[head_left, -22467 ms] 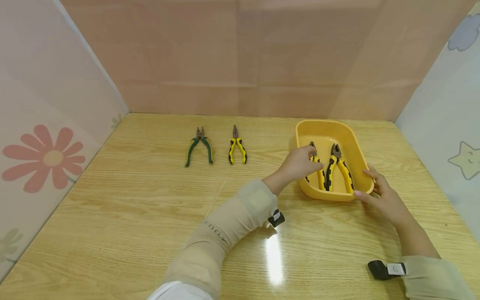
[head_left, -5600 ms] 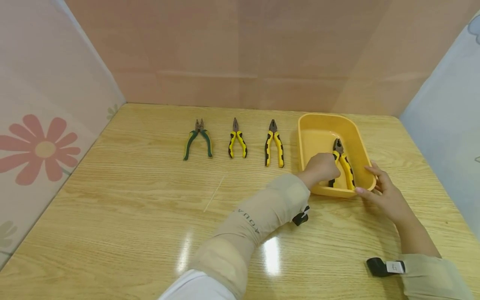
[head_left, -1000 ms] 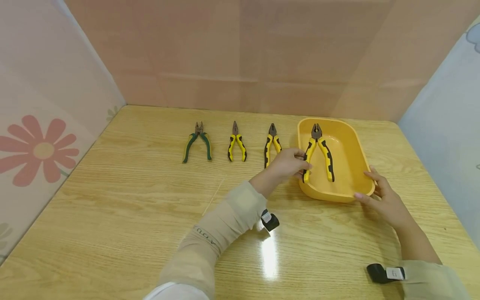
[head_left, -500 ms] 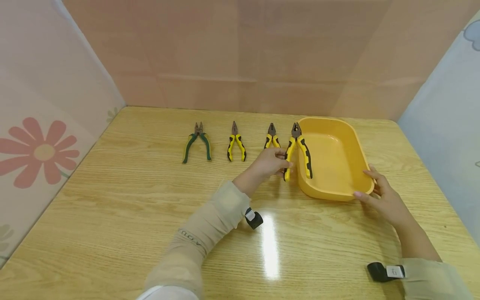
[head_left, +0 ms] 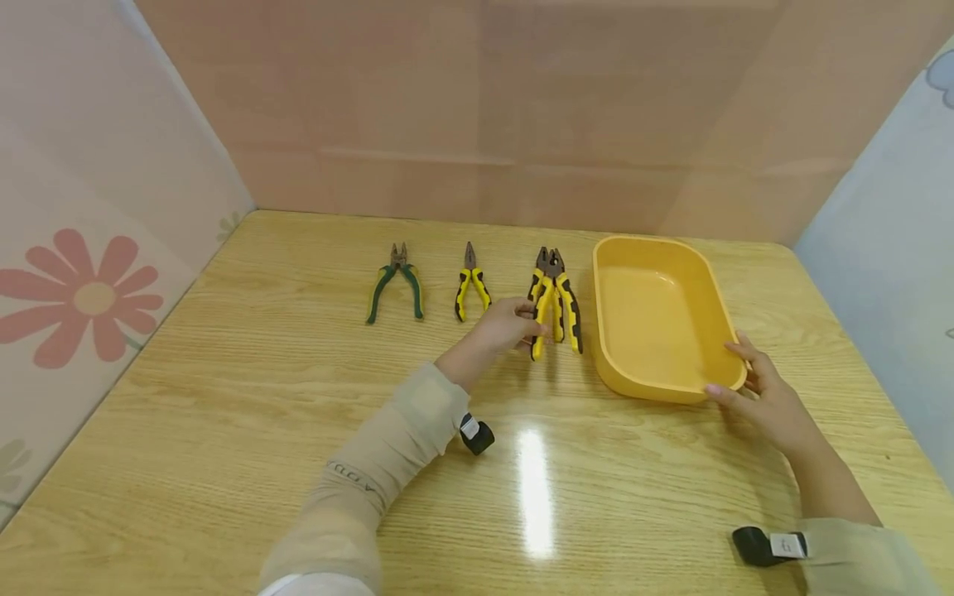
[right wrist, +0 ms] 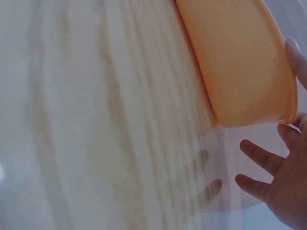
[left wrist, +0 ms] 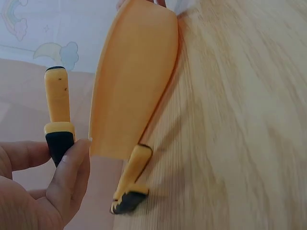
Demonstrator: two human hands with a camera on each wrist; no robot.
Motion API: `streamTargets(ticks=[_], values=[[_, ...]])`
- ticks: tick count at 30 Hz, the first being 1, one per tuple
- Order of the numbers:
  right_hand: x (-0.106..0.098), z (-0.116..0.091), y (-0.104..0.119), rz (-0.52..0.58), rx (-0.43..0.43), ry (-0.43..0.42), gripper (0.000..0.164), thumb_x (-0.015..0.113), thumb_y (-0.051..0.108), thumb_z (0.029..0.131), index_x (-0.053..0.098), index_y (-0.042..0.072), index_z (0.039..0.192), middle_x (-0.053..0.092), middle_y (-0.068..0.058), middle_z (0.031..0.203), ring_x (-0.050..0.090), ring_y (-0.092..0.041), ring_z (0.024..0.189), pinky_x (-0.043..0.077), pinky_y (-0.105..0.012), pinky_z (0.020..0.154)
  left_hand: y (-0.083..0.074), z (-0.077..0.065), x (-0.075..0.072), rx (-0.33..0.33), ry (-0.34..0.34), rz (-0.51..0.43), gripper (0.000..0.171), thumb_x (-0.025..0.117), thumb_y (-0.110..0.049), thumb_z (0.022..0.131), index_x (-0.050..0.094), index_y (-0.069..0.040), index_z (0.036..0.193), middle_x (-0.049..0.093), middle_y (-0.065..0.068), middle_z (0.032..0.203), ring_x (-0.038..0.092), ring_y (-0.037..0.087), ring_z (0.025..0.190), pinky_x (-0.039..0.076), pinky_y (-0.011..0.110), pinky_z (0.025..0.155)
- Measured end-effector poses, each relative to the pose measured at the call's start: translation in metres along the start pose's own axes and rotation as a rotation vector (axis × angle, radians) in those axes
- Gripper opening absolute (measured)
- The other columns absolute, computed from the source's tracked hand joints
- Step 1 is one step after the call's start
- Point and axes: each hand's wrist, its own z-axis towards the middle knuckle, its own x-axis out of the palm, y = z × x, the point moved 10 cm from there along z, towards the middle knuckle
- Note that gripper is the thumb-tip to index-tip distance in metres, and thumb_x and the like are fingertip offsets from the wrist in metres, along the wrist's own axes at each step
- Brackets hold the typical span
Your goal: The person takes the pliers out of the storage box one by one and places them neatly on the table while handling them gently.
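My left hand [head_left: 503, 327] pinches one handle of a pair of yellow-and-black combination pliers [head_left: 570, 302], jaws pointing to the back wall. These pliers hang over another yellow-and-black pair [head_left: 533, 285] on the table and partly hide it. In the left wrist view, thumb and fingers meet on the held handle [left wrist: 57, 98]. At the right, my right hand [head_left: 771, 406] holds the near corner of a yellow plastic bin [head_left: 663, 396] between thumb and fingers. In the right wrist view, several other fingers [right wrist: 261, 158] spread away from the bin.
Green-handled pliers [head_left: 413, 290] and small yellow-and-black long-nose pliers [head_left: 462, 294] lie in a row to the left, handles spread. The wood-grain table [head_left: 224, 414] is bounded by a pinkish back wall [head_left: 373, 108] and patterned side panels.
Over the last second my left hand has carried the pliers leftward from above the bin to over the third pair, which was laid out earlier. My right hand stays on the bin.
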Motion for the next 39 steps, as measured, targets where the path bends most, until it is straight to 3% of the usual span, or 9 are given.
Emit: streamTargets(ticks=[8, 16, 20, 26, 34, 35, 37, 39], values=[[0.0, 0.0, 0.0, -0.004, 0.001, 0.0, 0.067, 0.054, 0.016, 0.086, 0.012, 0.008, 0.138, -0.008, 0.006, 0.143, 0.014, -0.056, 0.114, 0.02, 0.001, 0.08, 0.004, -0.007, -0.027, -0.008, -0.041, -0.046, 0.053, 0.055, -0.001, 0.083, 0.034, -0.001, 0.131, 0.041, 0.013, 0.124, 0.053, 0.024, 0.092, 0.048, 0.028, 0.068], [-0.001, -0.001, -0.001, -0.004, 0.007, 0.004, 0.066, 0.053, 0.015, 0.087, 0.011, 0.009, 0.138, -0.009, 0.007, 0.143, 0.013, -0.055, 0.114, 0.02, -0.006, 0.09, 0.011, -0.008, -0.046, -0.008, -0.075, -0.073, 0.055, 0.057, -0.002, 0.082, 0.032, -0.002, 0.132, 0.04, 0.012, 0.124, 0.054, 0.025, 0.091, 0.048, 0.029, 0.068], [-0.001, -0.002, -0.001, -0.001, -0.001, 0.005, 0.067, 0.052, 0.015, 0.087, 0.011, 0.01, 0.139, -0.009, 0.009, 0.142, 0.013, -0.055, 0.114, 0.02, -0.003, 0.086, 0.014, -0.01, -0.056, -0.012, -0.088, -0.064, 0.054, 0.056, -0.002, 0.082, 0.034, -0.002, 0.131, 0.041, 0.012, 0.122, 0.054, 0.025, 0.091, 0.048, 0.03, 0.069], [0.0, 0.0, 0.0, 0.008, -0.009, 0.002, 0.066, 0.053, 0.014, 0.086, 0.012, 0.009, 0.138, -0.008, 0.009, 0.143, 0.013, -0.057, 0.113, 0.02, 0.002, 0.078, 0.022, -0.016, -0.077, -0.029, -0.114, 0.025, 0.052, 0.056, -0.004, 0.082, 0.035, -0.002, 0.13, 0.042, 0.013, 0.124, 0.053, 0.026, 0.094, 0.046, 0.032, 0.075], [-0.001, 0.0, 0.001, 0.011, -0.008, -0.003, 0.066, 0.053, 0.014, 0.086, 0.013, 0.009, 0.138, -0.007, 0.007, 0.143, 0.014, -0.057, 0.113, 0.021, 0.001, 0.077, 0.027, -0.024, -0.099, -0.012, -0.137, 0.013, 0.049, 0.053, 0.0, 0.083, 0.035, 0.002, 0.129, 0.044, 0.017, 0.119, 0.052, 0.027, 0.091, 0.046, 0.034, 0.074], [-0.001, 0.0, 0.001, 0.012, -0.008, -0.002, 0.066, 0.053, 0.014, 0.086, 0.012, 0.009, 0.138, -0.007, 0.006, 0.143, 0.014, -0.057, 0.113, 0.022, -0.003, 0.084, 0.028, -0.024, -0.101, -0.011, -0.14, 0.02, 0.048, 0.053, 0.0, 0.084, 0.035, 0.002, 0.129, 0.045, 0.017, 0.119, 0.052, 0.027, 0.091, 0.046, 0.033, 0.074], [-0.001, 0.0, 0.0, 0.009, -0.006, -0.002, 0.066, 0.053, 0.015, 0.086, 0.012, 0.009, 0.138, -0.007, 0.007, 0.143, 0.014, -0.057, 0.113, 0.022, -0.004, 0.085, 0.029, -0.025, -0.106, -0.011, -0.142, 0.024, 0.047, 0.052, -0.001, 0.085, 0.036, 0.001, 0.128, 0.046, 0.017, 0.118, 0.051, 0.027, 0.092, 0.047, 0.033, 0.074], [0.0, 0.0, 0.0, 0.003, -0.001, 0.0, 0.067, 0.053, 0.015, 0.086, 0.012, 0.008, 0.138, -0.007, 0.007, 0.143, 0.014, -0.057, 0.113, 0.023, -0.017, 0.095, 0.031, -0.026, -0.111, -0.015, -0.15, 0.026, 0.046, 0.051, -0.001, 0.085, 0.035, 0.001, 0.128, 0.046, 0.018, 0.117, 0.051, 0.028, 0.094, 0.047, 0.033, 0.074]])
